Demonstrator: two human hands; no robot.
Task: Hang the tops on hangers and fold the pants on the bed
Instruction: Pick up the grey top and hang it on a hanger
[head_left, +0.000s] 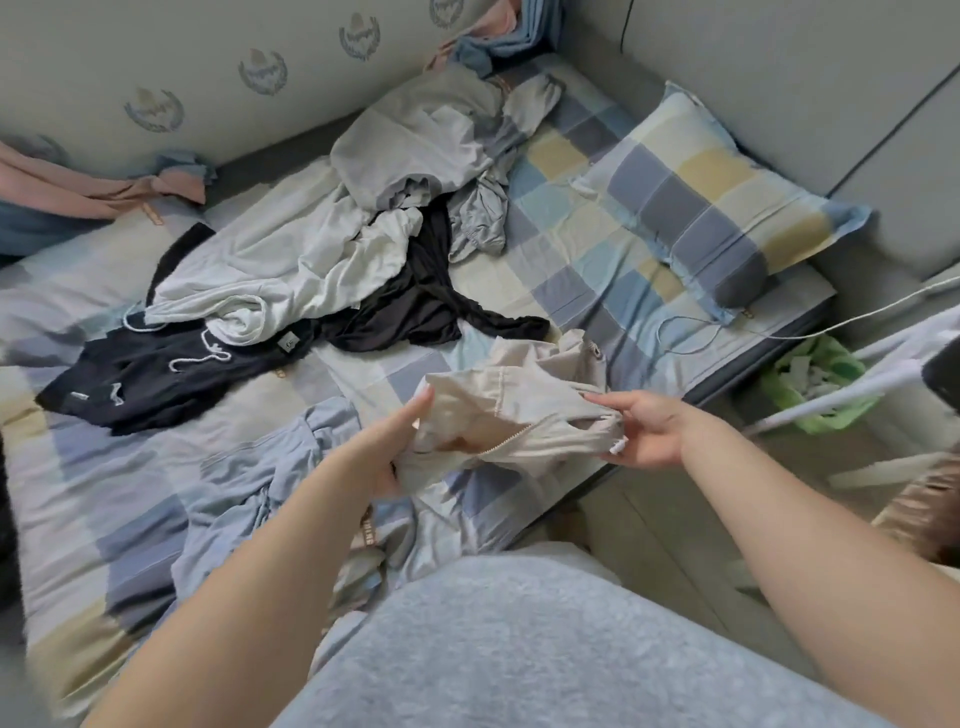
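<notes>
Closest to the camera, the person's grey-clad lap (545, 649) fills the lower edge, and both bare forearms reach forward over the near side of the bed (571, 270). The left hand (395, 441) grips the left end of a beige jacket (519, 410), one finger lying straight along its upper edge while the rest disappear behind the cloth. The right hand (644, 431) pinches the jacket's right end, so the garment hangs stretched between the two hands just above the checked sheet, its zip showing near the middle. Below and to the left of it a pale blue garment (249, 483) lies crumpled on the bed. Further in sit black drawstring shorts (156, 374), then a black top (415, 306) partly under a white garment (270, 270), and beyond these a grey garment (431, 140) in a heap. A checked pillow (711, 202) rests at the far right, and off the bed's right side stands a green basket (810, 384).
</notes>
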